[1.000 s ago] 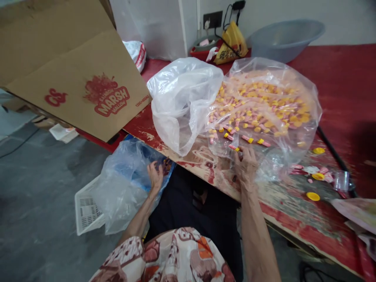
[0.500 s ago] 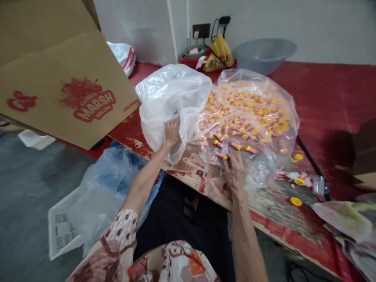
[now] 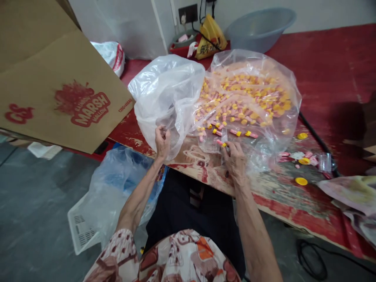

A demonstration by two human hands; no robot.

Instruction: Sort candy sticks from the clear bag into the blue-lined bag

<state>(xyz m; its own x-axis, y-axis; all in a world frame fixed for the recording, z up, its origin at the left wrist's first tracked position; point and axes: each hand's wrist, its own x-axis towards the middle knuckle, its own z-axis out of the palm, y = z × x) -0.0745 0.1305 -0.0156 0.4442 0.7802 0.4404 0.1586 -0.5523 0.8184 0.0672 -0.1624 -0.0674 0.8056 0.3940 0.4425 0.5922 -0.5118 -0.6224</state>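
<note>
At the mouth of a whitish clear bag (image 3: 167, 82), my left hand (image 3: 162, 143) is closed, its fingertips bent together; whatever they hold is too small to make out. My right hand (image 3: 235, 160) pinches a small pink piece with a yellow cap (image 3: 222, 144) at the table's front edge. Behind it lies a large clear bag (image 3: 252, 98) full of many such pink, yellow-capped pieces. Several of these pieces, such as one pink piece (image 3: 251, 134), lie in a loose row at the bag's near side.
A cardboard box (image 3: 38, 78) stands at the left. On the red table (image 3: 326, 70) are a blue-grey basin (image 3: 260, 29), a yellow bag (image 3: 210, 39), loose yellow caps (image 3: 301, 181) and a cloth (image 3: 352, 196). A white basket (image 3: 84, 231) sits below, left.
My left hand has drawn back from inside the whitish bag towards its near edge, and its fingers have come together. The camera view has shifted. My right hand stays at the capped piece.
</note>
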